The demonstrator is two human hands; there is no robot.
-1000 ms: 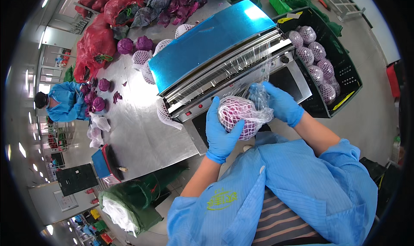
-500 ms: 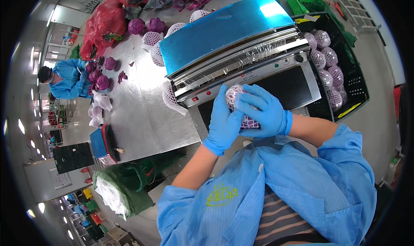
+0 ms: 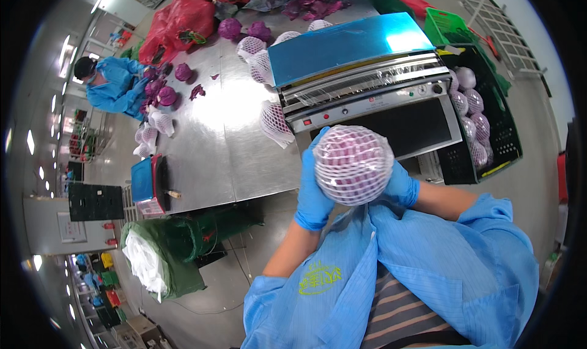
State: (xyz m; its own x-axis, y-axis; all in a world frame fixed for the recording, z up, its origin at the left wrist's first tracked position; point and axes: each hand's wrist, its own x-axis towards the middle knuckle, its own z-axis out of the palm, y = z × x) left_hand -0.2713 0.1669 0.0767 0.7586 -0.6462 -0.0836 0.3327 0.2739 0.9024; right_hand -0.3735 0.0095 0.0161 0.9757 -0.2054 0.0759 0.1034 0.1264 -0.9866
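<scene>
The gloved hands [image 3: 313,194] clasp a net-sleeved purple cabbage [image 3: 353,165] between them, near the wrapping machine [image 3: 348,49].

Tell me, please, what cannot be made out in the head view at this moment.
All in the head view:
Right hand: its fingers are hidden behind the netted red cabbage.
That cabbage's underside: faces away from the camera.
Black crate: its floor is covered by netted cabbages.
Red mesh sacks: far part cut off by the upper edge.
Co-worker: hands too small to make out.
</scene>
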